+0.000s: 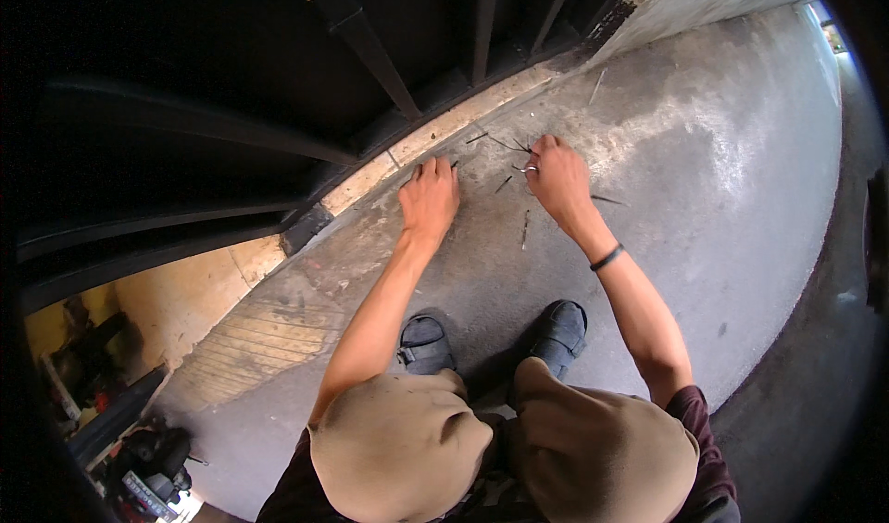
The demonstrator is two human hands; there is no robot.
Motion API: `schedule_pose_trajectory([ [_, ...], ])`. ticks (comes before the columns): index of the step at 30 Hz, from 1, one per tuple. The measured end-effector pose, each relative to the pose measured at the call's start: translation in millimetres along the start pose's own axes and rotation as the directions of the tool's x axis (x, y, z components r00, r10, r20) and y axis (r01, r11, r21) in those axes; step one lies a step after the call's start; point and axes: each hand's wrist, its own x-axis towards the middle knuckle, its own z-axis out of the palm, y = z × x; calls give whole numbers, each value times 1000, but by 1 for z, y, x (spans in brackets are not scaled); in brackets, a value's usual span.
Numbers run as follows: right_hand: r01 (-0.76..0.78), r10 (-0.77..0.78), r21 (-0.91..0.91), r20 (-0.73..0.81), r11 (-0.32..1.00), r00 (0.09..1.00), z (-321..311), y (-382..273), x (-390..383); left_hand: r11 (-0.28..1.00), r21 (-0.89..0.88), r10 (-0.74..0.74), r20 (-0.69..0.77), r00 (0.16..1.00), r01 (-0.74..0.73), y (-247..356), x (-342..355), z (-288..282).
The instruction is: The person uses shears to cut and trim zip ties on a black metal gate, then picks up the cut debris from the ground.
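Note:
My right hand (559,178) is closed in a pinch just above the concrete floor. Several thin dark sticks (515,147), perhaps wires, fan out from its fingertips. A small shiny piece (526,169) shows by the same fingers; its kind is unclear. My left hand (430,199) is low at the tiled ledge, fingers curled under and mostly hidden. A dark tip (454,163) shows beside its index finger, too small to name. Between the hands lies a short black stick (503,185). Another dark strip (525,230) lies nearer my feet, and a longer one (611,201) is right of my right wrist.
A black metal gate with bars (370,55) rises along the far left, above a beige tiled ledge (444,126). My sandalled feet (557,333) stand on the grey floor (732,236). Dark machinery, perhaps a motorcycle (153,463), stands lower left. A pale wall (699,4) is beyond.

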Motion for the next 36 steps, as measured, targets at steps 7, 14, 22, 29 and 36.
schedule_pose_trajectory([
  [7,-166,163,233,30,958,986,-42,13,-46,995,20,98,22,995,-99,-5,1,19],
  [14,-241,233,346,66,907,970,-53,2,-60,974,93,202,37,979,-205,-13,13,28],
  [22,-310,245,513,191,801,950,-78,-42,-63,207,-798,-148,546,825,565,-2,-14,-13],
  [29,-222,56,539,306,812,950,-40,-95,-73,-629,-594,-75,689,721,502,37,-65,-49],
  [36,-20,-139,513,270,858,953,-17,-114,-78,-397,-748,-202,636,745,531,-1,-91,-36],
])
